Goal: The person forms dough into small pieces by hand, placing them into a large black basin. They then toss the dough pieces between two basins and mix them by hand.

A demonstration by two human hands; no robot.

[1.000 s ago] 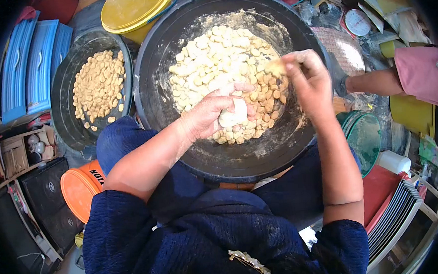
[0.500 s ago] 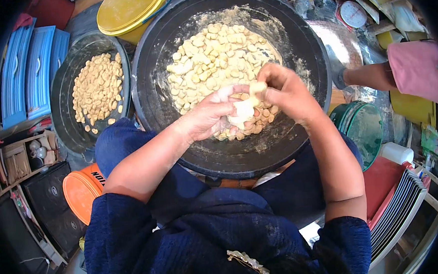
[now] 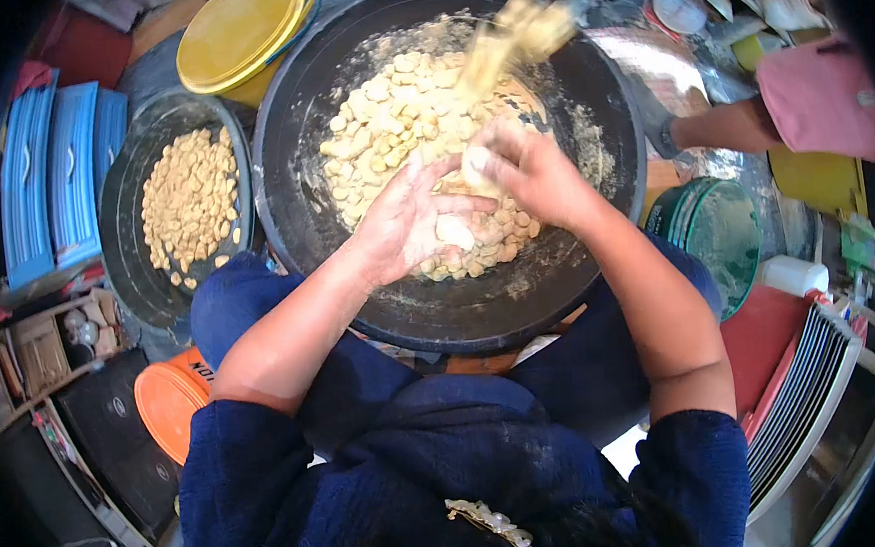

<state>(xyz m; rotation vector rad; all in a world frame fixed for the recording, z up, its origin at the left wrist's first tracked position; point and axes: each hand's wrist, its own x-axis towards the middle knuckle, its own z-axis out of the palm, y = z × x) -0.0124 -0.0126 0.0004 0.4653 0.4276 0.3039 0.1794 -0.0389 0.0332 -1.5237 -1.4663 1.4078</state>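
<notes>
A wide black tub (image 3: 282, 112) stands before me, heaped with small, flattened, floury dough pieces (image 3: 397, 105). Over its near part my left hand (image 3: 395, 226) is turned palm up, fingers partly stretched, with a white lump of dough (image 3: 455, 232) in it. My right hand (image 3: 542, 177) is close beside it, thumb and fingers closed on a small pale dough piece (image 3: 476, 161). Motion smears both hands' fingertips. Above the tub's far right side is a yellowish, clumped shape (image 3: 514, 43), too blurred to identify.
At left, a smaller dark basin (image 3: 118, 208) holds more pieces. Yellow (image 3: 238, 35), orange (image 3: 165, 405) and green (image 3: 721, 241) buckets stand around the tub. Another person's arm (image 3: 724, 128), in a pink sleeve, reaches in from the right. A dial scale (image 3: 680, 6) stands behind.
The blurred yellowish shape has appeared over the far side of the tub. My right hand has drawn left and down with its piece. The left fingers have spread somewhat. The view has shifted slightly.
</notes>
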